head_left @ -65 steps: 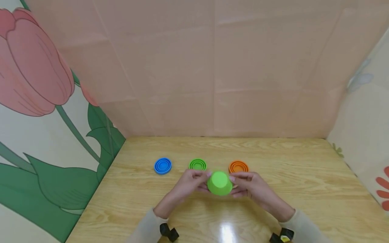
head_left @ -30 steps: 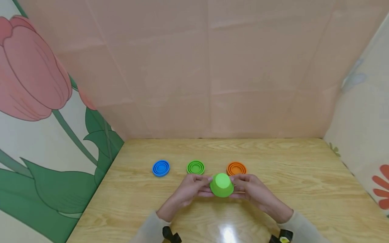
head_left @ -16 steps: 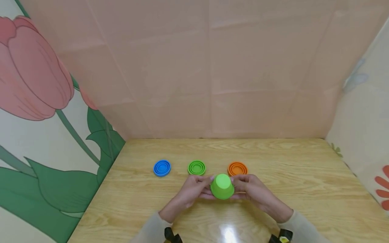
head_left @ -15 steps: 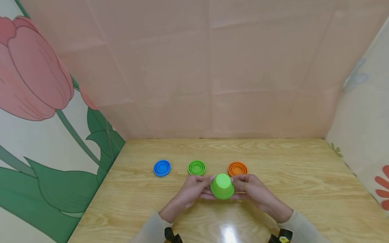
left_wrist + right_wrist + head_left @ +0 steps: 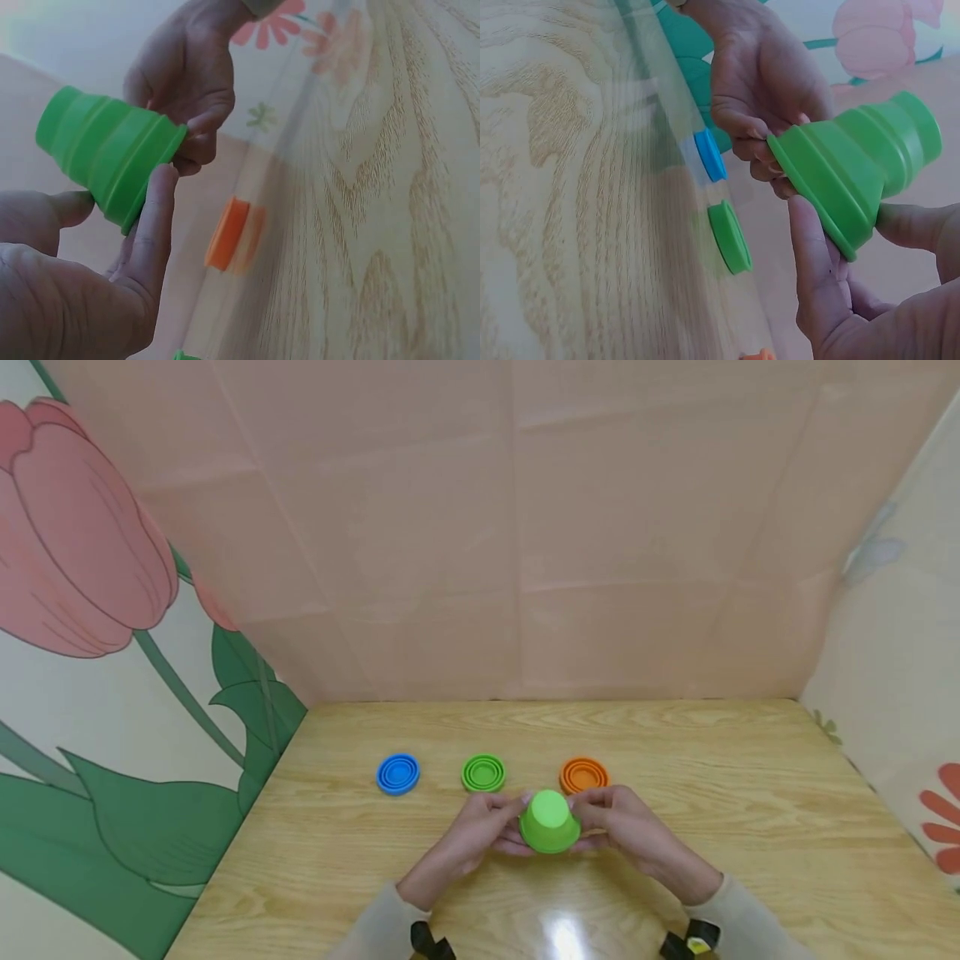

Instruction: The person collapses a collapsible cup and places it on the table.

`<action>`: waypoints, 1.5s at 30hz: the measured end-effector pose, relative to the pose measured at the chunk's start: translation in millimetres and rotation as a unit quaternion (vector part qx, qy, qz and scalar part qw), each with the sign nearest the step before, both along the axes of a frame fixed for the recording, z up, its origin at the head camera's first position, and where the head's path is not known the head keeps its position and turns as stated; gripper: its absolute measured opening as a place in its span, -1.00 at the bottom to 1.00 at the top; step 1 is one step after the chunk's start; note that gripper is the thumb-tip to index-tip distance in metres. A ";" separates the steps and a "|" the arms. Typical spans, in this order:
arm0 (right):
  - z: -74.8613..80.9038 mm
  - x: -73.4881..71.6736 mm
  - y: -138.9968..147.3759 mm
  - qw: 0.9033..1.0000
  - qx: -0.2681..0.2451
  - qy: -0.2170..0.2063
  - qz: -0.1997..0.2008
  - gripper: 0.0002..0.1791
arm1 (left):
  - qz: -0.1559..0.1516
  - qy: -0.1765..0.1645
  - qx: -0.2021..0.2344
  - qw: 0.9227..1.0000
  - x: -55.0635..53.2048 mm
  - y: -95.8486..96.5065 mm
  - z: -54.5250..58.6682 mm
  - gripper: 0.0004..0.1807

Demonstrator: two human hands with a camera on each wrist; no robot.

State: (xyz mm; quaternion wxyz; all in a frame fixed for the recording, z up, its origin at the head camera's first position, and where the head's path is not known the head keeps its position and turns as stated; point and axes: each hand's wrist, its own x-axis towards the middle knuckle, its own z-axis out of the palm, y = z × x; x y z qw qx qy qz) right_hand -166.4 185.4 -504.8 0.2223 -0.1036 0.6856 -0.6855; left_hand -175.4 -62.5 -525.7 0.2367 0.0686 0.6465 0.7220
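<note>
A green collapsible cup [image 5: 550, 822] is pulled out to its stepped height and held upside down above the table, its narrow base facing up. My left hand [image 5: 480, 831] pinches it from the left, thumb on the wall and fingers under the wide rim. From the other side my right hand [image 5: 626, 827] grips it the same way. In the right wrist view the wall of the cup [image 5: 847, 165] dents inward near the right thumb. Behind the hands lie three flattened collapsible cups: a blue one [image 5: 398, 774], a green one [image 5: 483, 773] and an orange one [image 5: 584, 775].
The wooden table [image 5: 337, 860] ends at a pinkish cloth backdrop [image 5: 517, 568]. A panel with a printed tulip [image 5: 90, 535] borders the left side, and a pale flowered panel [image 5: 900, 693] borders the right.
Compared with about two seconds ago, both hands and the held cup sit slightly closer to the person and a little to the right of the flattened cups. Both hands keep their hold.
</note>
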 end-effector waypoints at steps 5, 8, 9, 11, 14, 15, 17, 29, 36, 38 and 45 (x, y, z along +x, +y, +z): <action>-2.4 -1.2 0.4 1.000 0.015 -0.005 -0.005 -0.60 | -0.013 -0.009 -0.004 1.000 0.1 -0.4 1.0 -0.57; -3.7 -1.6 -0.3 1.000 0.020 -0.006 -0.005 -0.57 | -0.015 -0.013 -0.006 1.000 -0.7 -0.7 0.4 -0.58; -4.0 -1.7 -0.5 1.000 0.021 -0.006 -0.005 -0.57 | -0.017 -0.014 -0.007 1.000 -1.1 -0.8 0.0 -0.58; -4.2 -2.0 -0.7 1.000 0.023 -0.003 -0.003 -0.56 | -0.021 -0.018 -0.007 1.000 -1.5 -1.1 -0.6 -0.58; -4.8 -2.9 -0.4 1.000 0.030 0.007 0.002 -0.58 | -0.033 -0.017 -0.005 0.999 -1.6 -1.3 -2.2 -0.56; -5.0 -3.4 -0.2 0.999 0.034 0.012 0.002 -0.59 | -0.037 -0.019 -0.004 0.999 -1.8 -1.2 -2.8 -0.54; -6.0 -4.1 0.2 0.999 0.044 0.027 0.004 -0.61 | -0.042 -0.017 -0.002 0.999 -1.8 -0.7 -4.3 -0.50; -4.5 -5.0 1.7 0.995 0.073 0.063 -0.003 -0.62 | -0.088 -0.036 0.024 0.995 -5.6 -3.1 -6.2 -0.52; -3.0 -6.4 3.1 0.994 0.091 0.067 -0.003 -0.64 | -0.123 -0.038 0.044 0.991 -7.4 -4.9 -6.2 -0.56; -3.6 -7.2 3.0 0.993 0.095 0.065 -0.005 -0.64 | -0.128 -0.035 0.045 0.990 -8.1 -5.3 -7.1 -0.55; -5.8 -7.3 2.8 0.993 0.100 0.056 -0.012 -0.62 | -0.118 -0.034 0.033 0.992 -9.3 -6.9 -9.3 -0.56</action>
